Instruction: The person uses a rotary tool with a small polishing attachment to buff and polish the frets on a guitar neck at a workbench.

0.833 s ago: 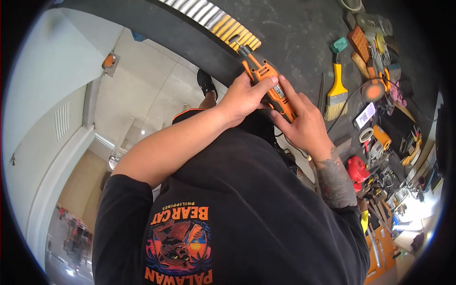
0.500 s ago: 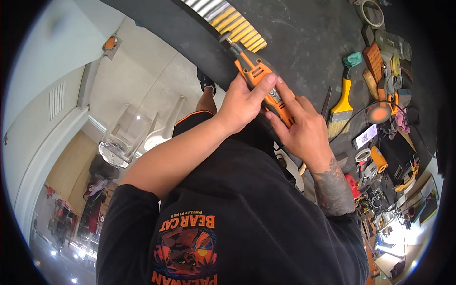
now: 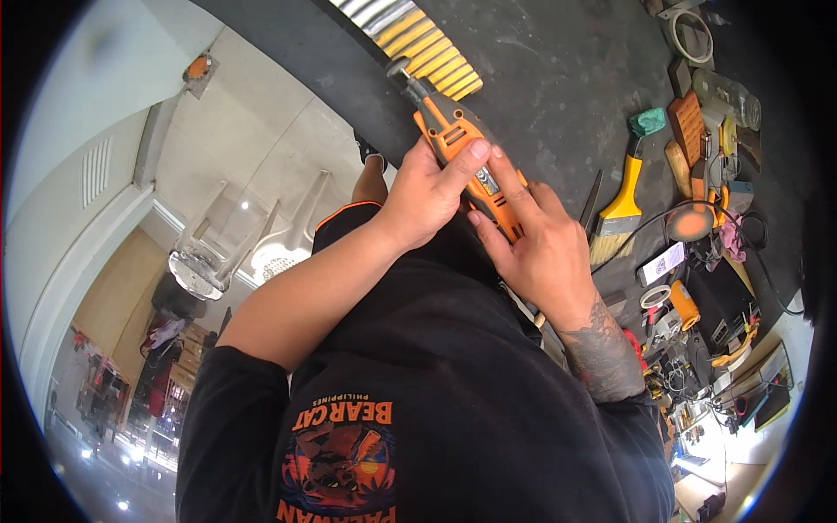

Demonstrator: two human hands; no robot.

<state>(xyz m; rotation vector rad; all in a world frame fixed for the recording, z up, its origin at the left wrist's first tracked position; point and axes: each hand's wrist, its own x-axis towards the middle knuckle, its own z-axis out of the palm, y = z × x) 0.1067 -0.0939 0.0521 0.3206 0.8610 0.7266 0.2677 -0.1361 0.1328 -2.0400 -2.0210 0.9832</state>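
Note:
An orange and black rotary tool (image 3: 455,135) slants across the near edge of the dark worktop, its head pointing up and left. At its tip sits a small dark round attachment (image 3: 398,68). My left hand (image 3: 425,199) is wrapped round the middle of the body, thumb on top. Around the rear part closes my right hand (image 3: 545,248), its fingers along the upper side and its thumb underneath. Just past the tool's head, a row of yellow and silvery strips (image 3: 440,63) lies side by side on the worktop; I cannot tell whether the tip touches them.
To the right lie a yellow-handled paintbrush (image 3: 622,205), a phone (image 3: 662,264), an orange-faced disc (image 3: 690,223) and a black cable (image 3: 643,228). A ring-shaped roll (image 3: 691,37) is at the far right. White plastic chairs (image 3: 283,248) stand on the floor at left.
The rotary tool and both hands have shifted slightly left, and the tool's tip sits a little farther left of the strips. The grip looks the same.

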